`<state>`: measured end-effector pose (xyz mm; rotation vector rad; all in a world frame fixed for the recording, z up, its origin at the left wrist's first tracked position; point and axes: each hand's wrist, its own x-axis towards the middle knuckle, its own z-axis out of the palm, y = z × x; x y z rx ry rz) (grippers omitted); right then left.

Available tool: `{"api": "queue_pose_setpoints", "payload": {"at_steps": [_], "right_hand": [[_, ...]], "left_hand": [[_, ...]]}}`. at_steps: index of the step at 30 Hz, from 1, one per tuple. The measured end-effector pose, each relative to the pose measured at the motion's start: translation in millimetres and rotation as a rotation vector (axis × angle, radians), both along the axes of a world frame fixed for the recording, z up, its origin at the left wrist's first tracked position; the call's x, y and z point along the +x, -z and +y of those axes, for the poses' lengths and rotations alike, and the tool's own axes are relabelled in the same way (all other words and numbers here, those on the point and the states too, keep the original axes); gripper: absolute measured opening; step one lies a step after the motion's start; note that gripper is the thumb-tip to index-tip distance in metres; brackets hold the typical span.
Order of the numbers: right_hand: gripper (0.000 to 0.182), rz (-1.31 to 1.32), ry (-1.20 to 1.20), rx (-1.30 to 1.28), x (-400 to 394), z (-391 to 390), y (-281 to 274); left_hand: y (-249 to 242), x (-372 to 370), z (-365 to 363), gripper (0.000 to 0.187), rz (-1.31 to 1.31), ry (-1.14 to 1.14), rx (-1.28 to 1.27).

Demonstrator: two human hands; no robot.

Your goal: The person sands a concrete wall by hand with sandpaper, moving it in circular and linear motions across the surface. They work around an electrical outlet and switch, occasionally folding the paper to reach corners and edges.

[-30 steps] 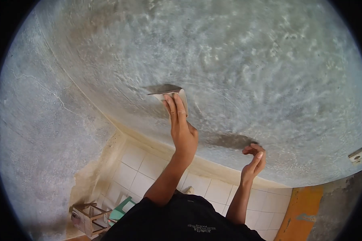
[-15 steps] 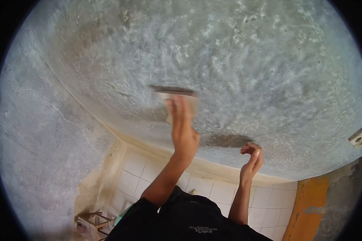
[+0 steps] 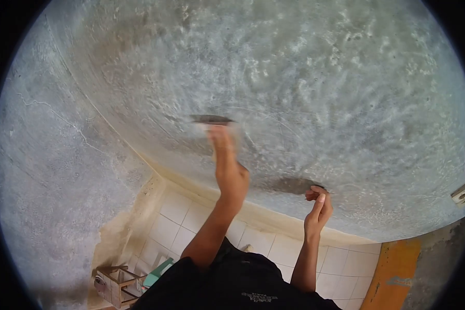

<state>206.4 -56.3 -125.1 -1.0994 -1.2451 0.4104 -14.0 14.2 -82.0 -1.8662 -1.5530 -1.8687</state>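
Observation:
Raised to the grey plastered wall [image 3: 315, 93], my left hand [image 3: 230, 173] is closed on a flat pale piece [image 3: 231, 129]. The piece is smeared by motion and lies close against the wall, a dark shadow along its upper edge. Its exact kind cannot be made out. Lower and to the right, my right hand [image 3: 318, 202] holds nothing that shows. Its fingers are loosely bent with the thumb a little apart, fingertips right at the wall surface beside their shadow.
A second wall [image 3: 51, 160] with a thin crack meets this one at a corner on the left. Below are white floor tiles [image 3: 256, 240], a small wooden stool-like frame [image 3: 120, 289] and a green object [image 3: 159, 273]. An orange strip [image 3: 398, 268] and a switch plate [image 3: 460, 195] are at the right.
My left hand and the flat piece have shifted a little left across the wall. My right hand has moved slightly left, and the view has tilted a little.

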Motion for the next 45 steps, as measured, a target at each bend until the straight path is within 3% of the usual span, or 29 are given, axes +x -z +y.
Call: {"api": "queue_pose_setpoints", "payload": {"at_steps": [1, 4, 8, 12, 13, 16, 17, 20, 21, 24, 25, 29, 32, 36, 37, 40, 44, 45], "right_hand": [[0.042, -0.02, 0.008, 0.007, -4, 1, 0], [0.041, 0.025, 0.006, 0.01, -15, 3, -2], [0.041, 0.002, 0.043, 0.044, -30, 10, -7], [0.04, 0.0, 0.059, 0.081, -47, 17, -15], [0.04, -0.019, 0.054, 0.097, -52, 20, -17], [0.039, 0.05, 0.113, 0.113, -66, 20, -21], [0.039, 0.034, 0.107, 0.102, -70, 19, -20], [0.039, 0.006, 0.096, 0.083, -72, 22, -21], [0.039, 0.023, 0.119, 0.08, -71, 19, -20], [0.038, 0.065, 0.159, 0.057, -69, 15, -20], [0.038, 0.072, 0.153, 0.052, -66, 16, -21], [0.033, 0.012, 0.249, 0.105, -45, 6, -19], [0.025, -0.055, 0.307, 0.126, -31, 3, -20], [0.018, -0.249, 0.367, 0.128, -12, 0, -20], [0.019, -0.271, 0.368, 0.103, -7, -3, -17], [0.033, -0.393, 0.48, 0.136, 1, -3, -12], [0.061, -0.461, 0.557, 0.129, 11, -12, -18], [0.068, -0.461, 0.543, 0.09, 14, -11, -19]], "left_hand": [[-5, -7, 8, 0.089, -0.02, -0.111, 0.014], [9, -3, 5, 0.086, 0.345, 0.039, 0.082], [-18, -18, 15, 0.083, -0.09, -0.057, 0.06], [-7, -29, 10, 0.089, 0.182, 0.136, 0.043], [-15, -39, 16, 0.089, 0.07, 0.031, 0.014], [-27, -40, 13, 0.088, 0.132, 0.104, 0.103], [-18, -38, 12, 0.085, 0.322, 0.136, 0.103], [-21, -49, 24, 0.081, 0.24, -0.008, 0.083], [-31, -45, 25, 0.075, 0.079, 0.014, 0.095], [-28, -29, 14, 0.076, 0.473, 0.214, 0.167], [-26, -26, 16, 0.076, 0.546, 0.167, 0.149], [-64, -24, 10, 0.071, 0.148, 0.093, 0.067], [-37, -2, 6, 0.075, 0.637, 0.162, 0.148], [-64, -2, 5, 0.078, 0.198, 0.046, 0.074], [-64, 9, -5, 0.078, 0.179, 0.132, 0.058], [-41, 30, -7, 0.088, 0.542, 0.176, 0.109], [-60, 32, -15, 0.09, 0.175, 0.109, 0.005], [-51, 37, -16, 0.092, 0.364, 0.142, 0.07]]}}
